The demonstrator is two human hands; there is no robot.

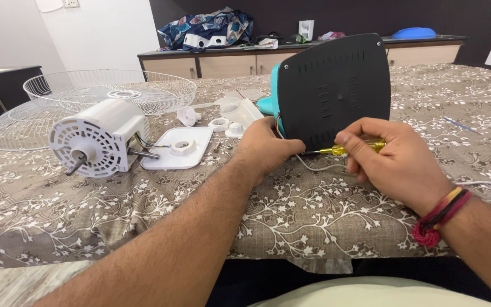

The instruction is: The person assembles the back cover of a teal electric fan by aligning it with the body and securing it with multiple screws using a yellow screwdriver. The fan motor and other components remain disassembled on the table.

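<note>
Nothing boxed, labelled or lit up from where I'm looking

I can't spot any packaging, stickers, signs or screens on the table or back on the cabinet, honestly.

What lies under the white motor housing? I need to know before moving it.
Under the white motor housing only the flower-patterned tablecloth shows, and a wire fan guard stands behind it. The cloth hides the table surface beneath.
</note>
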